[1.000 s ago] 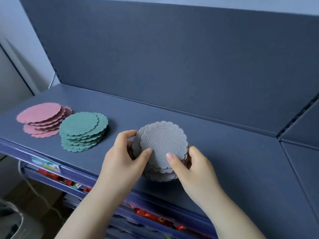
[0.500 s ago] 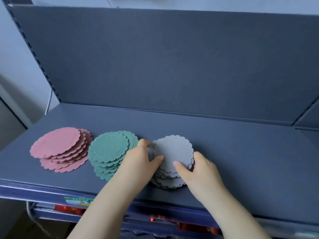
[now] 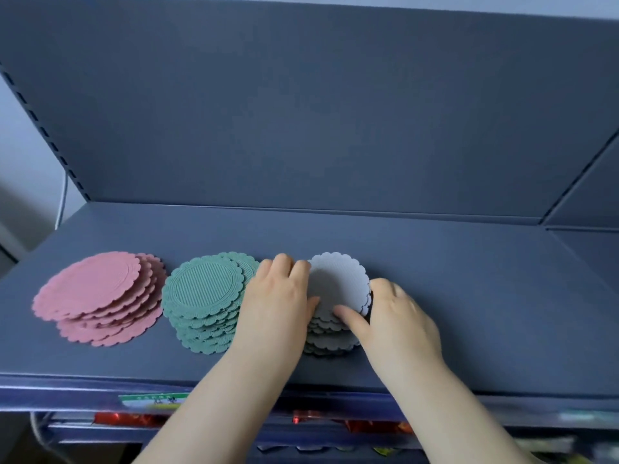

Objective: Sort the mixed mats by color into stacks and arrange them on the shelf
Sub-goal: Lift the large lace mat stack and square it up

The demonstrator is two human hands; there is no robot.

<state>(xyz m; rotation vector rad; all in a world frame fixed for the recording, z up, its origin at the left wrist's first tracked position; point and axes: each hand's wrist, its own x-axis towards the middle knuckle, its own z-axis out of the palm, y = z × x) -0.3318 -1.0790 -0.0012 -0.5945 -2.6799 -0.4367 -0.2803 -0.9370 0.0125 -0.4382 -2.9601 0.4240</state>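
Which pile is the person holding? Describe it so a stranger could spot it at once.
Look along the dark blue shelf, where three piles of scalloped round mats sit in a row. It is the grey stack at the right end, cupped between the left hand and right hand. Its neighbours, the green stack and pink stack, stand untouched.

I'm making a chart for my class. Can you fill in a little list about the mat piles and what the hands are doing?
Place: blue-grey shelf
Piles: three, in a row
Left pile: pink mats, fanned out
Middle pile: green mats
Right pile: grey mats
Left hand: on the grey pile's left side
Right hand: on its right side, thumb on top
Sorting: each pile one colour
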